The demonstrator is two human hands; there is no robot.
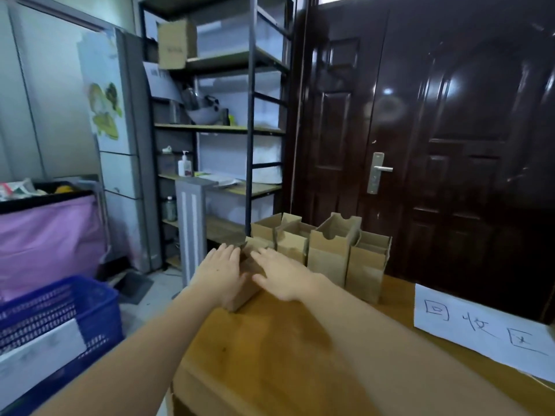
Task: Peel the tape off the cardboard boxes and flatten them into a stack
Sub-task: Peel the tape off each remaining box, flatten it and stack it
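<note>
Both arms are stretched forward over the wooden table (pixel 270 349), and the left hand (pixel 220 273) is laid palm-down with straight fingers against the left side of a small cardboard box (pixel 244 291) at the table's far left corner. The right hand (pixel 282 276) is spread flat too, fingers fanned and pointing left, and is pressed on the box's top from the right. Nothing is pinched or curled round; both hands are kept open and flat on the cardboard. The box is caught between the two palms, right at the table's left edge, and most of it is hidden under the hands. Just beyond the right hand, a row of upright open boxes (pixel 330 250) is lined along the far edge, flaps raised, the nearest one close behind the fingertips. Whether tape is on any box cannot be told. A white paper sign (pixel 480 325) with handwritten characters is seen near the right edge, and a blue basket (pixel 60 310) is seen on the floor beside the table's left edge
</note>
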